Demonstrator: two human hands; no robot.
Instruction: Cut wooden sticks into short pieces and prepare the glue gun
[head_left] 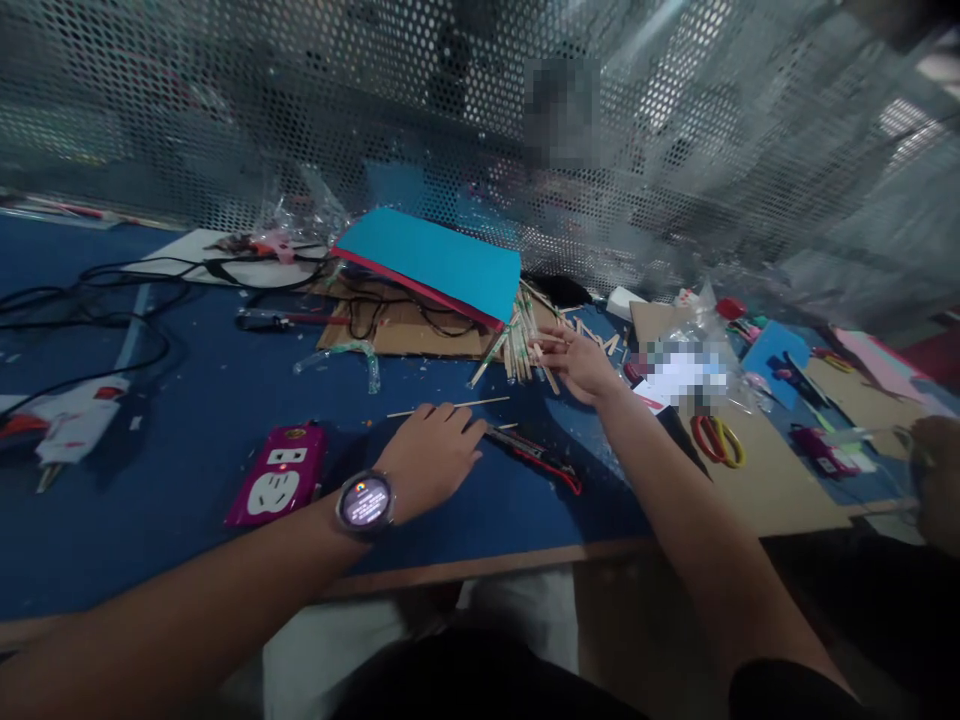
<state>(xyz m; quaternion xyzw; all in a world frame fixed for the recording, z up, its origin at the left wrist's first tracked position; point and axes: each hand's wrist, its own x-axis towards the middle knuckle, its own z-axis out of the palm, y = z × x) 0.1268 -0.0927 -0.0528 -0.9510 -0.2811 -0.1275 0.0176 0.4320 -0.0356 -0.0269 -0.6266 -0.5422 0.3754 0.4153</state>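
Observation:
My left hand (435, 455), with a round watch (365, 502) on its wrist, lies palm down on the table with its fingers loosely spread. Just beyond its fingertips is a thin wooden stick (480, 402). A dark utility knife (536, 455) with a red cord lies to the right of those fingers. My right hand (581, 362) is at a loose pile of wooden sticks (517, 345), its fingers closed around a stick at the pile's right side. Blue card (435, 262) over red card rises behind the pile.
A purple power socket (281, 475) and a white glue gun (82, 420) with black cables lie left. Cardboard (420, 335) lies under the card. Right are yellow-and-red-handled scissors (716, 440) and another person's hand (934, 480). A perforated metal screen (300, 110) stands behind.

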